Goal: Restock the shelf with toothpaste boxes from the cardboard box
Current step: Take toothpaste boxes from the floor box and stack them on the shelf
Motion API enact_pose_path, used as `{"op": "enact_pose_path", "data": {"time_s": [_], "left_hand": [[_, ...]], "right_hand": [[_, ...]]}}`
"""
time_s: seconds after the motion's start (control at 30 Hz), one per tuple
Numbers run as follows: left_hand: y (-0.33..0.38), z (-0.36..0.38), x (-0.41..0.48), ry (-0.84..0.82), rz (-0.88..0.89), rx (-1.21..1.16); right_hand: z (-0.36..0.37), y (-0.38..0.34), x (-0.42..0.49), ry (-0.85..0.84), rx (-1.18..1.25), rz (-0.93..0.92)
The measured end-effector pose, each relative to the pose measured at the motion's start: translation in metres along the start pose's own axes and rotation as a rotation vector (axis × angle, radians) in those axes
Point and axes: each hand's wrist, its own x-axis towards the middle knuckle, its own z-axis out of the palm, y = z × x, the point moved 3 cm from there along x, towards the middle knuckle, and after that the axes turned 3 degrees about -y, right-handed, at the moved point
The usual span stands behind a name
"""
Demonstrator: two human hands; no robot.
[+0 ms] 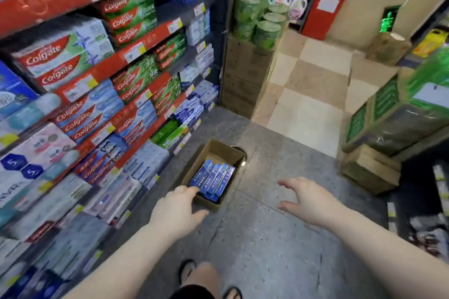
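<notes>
One open cardboard box (220, 150) sits on the floor at the foot of the shelf (109, 65), with five blue toothpaste boxes (213, 178) side by side inside, their print too blurred to read. Many red packs on the shelf read "Colgate" (48, 56). Both hands are empty with fingers spread: the left hand (179, 209) at the carton's near edge, the right hand (308, 199) over bare floor beside it.

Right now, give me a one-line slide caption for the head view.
Left hand reaches toward blue toothpaste boxes in the cardboard box on the floor beside the stocked shelf; right hand hovers open.
</notes>
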Motion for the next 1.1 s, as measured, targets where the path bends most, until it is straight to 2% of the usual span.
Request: {"op": "enact_pose_path", "data": {"time_s": [0.23, 0.43, 0.57, 0.8, 1.1], "left_hand": [[-0.038, -0.002, 0.079, -0.143, -0.264, -0.097], [-0.048, 0.005, 0.167, -0.266, -0.368, -0.259], [-0.035, 0.006, 0.231, -0.224, -0.373, -0.402], [-0.042, 0.025, 0.305, -0.101, -0.446, -0.546], [-0.046, 0.118, 0.362, 0.003, -0.753, -0.698]], "right_hand": [[-0.042, 0.005, 0.129, -0.098, -0.094, -0.128], [-0.072, 0.03, 0.231, -0.237, -0.207, -0.138], [-0.086, 0.04, 0.298, -0.313, -0.231, -0.144], [-0.064, 0.019, 0.429, -0.481, -0.383, -0.276], [0.012, -0.026, 0.594, -0.656, -0.527, -0.631]]}}
